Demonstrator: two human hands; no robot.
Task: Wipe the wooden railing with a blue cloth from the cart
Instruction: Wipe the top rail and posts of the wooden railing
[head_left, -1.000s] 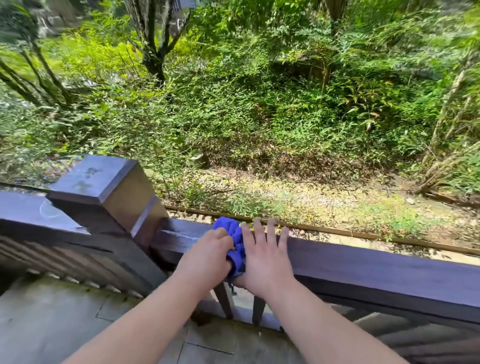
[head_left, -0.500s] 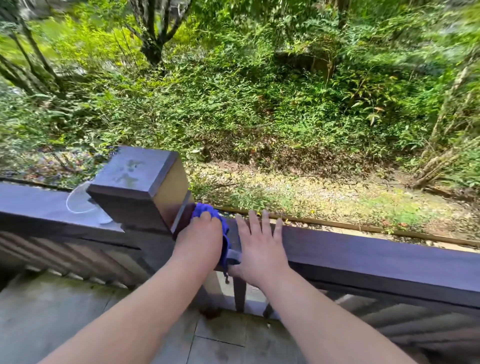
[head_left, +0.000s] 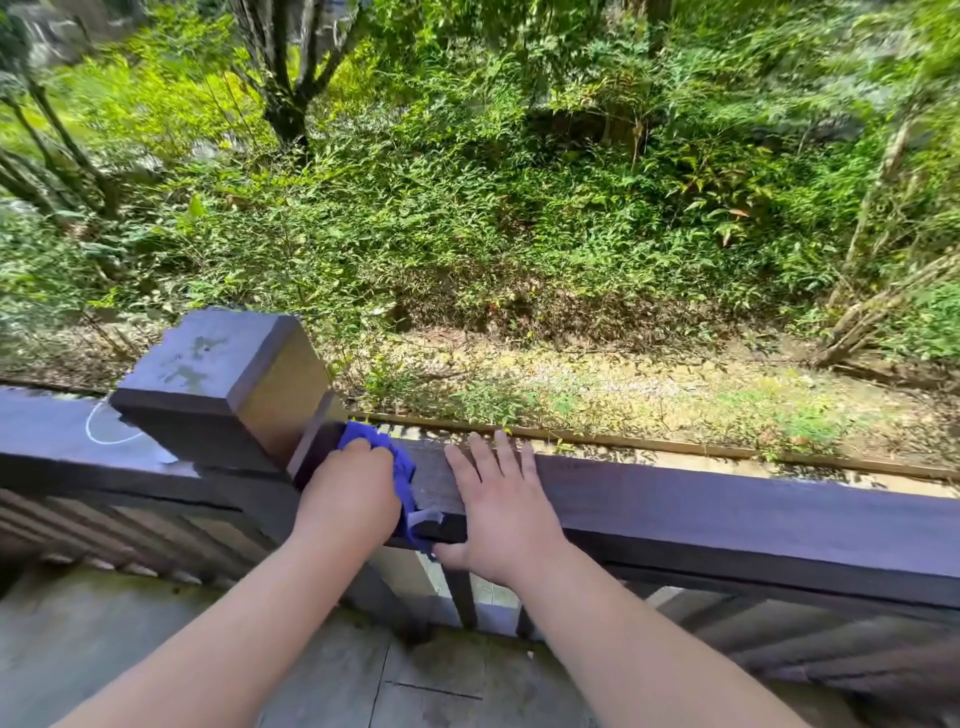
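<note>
My left hand (head_left: 349, 493) gripped the cloth (head_left: 400, 467) on the railing (head_left: 727, 509) beside the post (head_left: 218, 384); my right hand (head_left: 498, 509) lay flat, holding nothing

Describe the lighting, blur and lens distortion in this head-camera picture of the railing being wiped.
Head view: dappled sunlight on the ground beyond the railing; a pale sheen on the post cap; foliage smears with motion blur toward the upper right; the wide-angle lens bows the rail; the left hand on the blue cloth and the right hand stay fairly sharp.

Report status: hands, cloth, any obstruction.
Left hand pressing blue cloth on railing. Right hand flat, open, bracing. Square post blocks leftward stroke.
</note>
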